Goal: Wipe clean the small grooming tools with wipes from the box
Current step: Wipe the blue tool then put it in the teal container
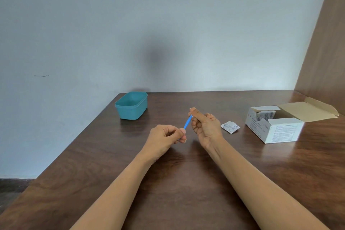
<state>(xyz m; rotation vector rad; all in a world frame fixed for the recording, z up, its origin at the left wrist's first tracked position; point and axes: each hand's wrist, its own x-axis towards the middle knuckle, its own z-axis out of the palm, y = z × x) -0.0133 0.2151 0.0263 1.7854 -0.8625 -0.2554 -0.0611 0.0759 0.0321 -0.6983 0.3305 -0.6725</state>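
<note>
My left hand (166, 138) pinches the lower end of a thin blue-handled grooming tool (187, 123) above the middle of the table. My right hand (205, 125) is curled around the tool's upper end; a sliver of white wipe (191, 110) shows at its fingertips, and the tool's metal tip pokes out just beyond. The white box of wipes (274, 129) stands open at the right with sachets inside. A torn sachet wrapper (230, 126) lies on the table between my right hand and the box.
A teal plastic tub (131, 106) stands at the table's far left corner. The brown wooden table (186, 173) meets a pale wall behind and a brown panel on the right. Its left edge drops off to the floor.
</note>
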